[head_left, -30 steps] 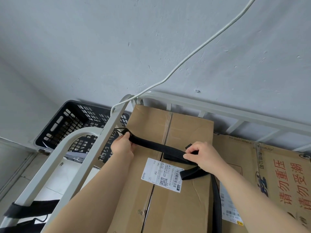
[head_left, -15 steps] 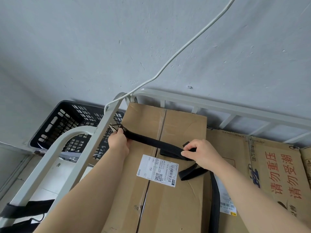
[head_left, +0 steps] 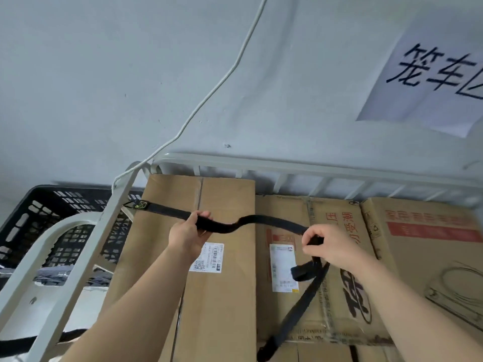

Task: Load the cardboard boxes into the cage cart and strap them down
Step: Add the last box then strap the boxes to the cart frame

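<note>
Both hands grip the black strap (head_left: pixel 264 220) — left hand (head_left: pixel 186 234) closed on it over the left cardboard box (head_left: pixel 203 296), right hand (head_left: pixel 329 245) pinching it above the middle box (head_left: pixel 337 296). Boxes sit loaded in the cage cart (head_left: pixel 261 167); strapping looks underway. Next, probably, draw out the slack and fasten the free end.

- L hand (head_left: pixel 186 235): bare, no glove, ring or watch in view.
- R hand (head_left: pixel 330 245): bare too, no glove or ring.
- Both forearms bare up to the frame's lower edge; no sleeve, cuff or strap visible.
- Nails short, unpainted as far as can be told.
</note>
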{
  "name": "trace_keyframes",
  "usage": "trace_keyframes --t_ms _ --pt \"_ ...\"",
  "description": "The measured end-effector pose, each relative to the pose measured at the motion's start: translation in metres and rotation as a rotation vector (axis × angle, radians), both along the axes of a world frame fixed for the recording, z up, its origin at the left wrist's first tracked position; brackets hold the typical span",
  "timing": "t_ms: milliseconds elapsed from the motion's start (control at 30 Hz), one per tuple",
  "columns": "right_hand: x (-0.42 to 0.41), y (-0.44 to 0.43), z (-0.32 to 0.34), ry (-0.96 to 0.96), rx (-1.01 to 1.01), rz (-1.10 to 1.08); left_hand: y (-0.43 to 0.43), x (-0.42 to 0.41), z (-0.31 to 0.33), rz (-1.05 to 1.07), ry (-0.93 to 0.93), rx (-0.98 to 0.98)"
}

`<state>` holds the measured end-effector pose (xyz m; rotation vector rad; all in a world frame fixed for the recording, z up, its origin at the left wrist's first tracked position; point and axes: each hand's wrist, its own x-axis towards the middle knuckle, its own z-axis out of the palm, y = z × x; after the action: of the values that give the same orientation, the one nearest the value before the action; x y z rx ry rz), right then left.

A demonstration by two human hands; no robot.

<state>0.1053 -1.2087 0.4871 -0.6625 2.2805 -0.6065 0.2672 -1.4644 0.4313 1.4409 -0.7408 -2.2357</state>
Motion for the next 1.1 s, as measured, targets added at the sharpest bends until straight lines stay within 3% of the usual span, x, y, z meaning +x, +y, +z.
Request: trace_keyframes --t_ms 200,300,500,700,1100 --pt "0.010 0.143 0.050 0.046 0.024 -0.186 0.114 -0.015 0.045 -0.187 0.033 -0.033" --pt "0.008 0.175 0.060 0.042 0.017 -0.171 0.139 -0.019 0.054 -0.195 0.060 -0.005" --pt "0.019 0.315 0.091 0.117 0.123 -0.070 0.265 -0.034 0.088 -0.261 0.097 -0.011" --pt "0.013 0.434 0.108 0.148 0.087 -0.088 0.391 -0.057 0.112 -0.326 0.088 -0.022" --pt "0.001 0.567 0.125 0.213 0.018 -0.181 0.522 -0.077 0.127 -0.521 -0.063 -0.012"
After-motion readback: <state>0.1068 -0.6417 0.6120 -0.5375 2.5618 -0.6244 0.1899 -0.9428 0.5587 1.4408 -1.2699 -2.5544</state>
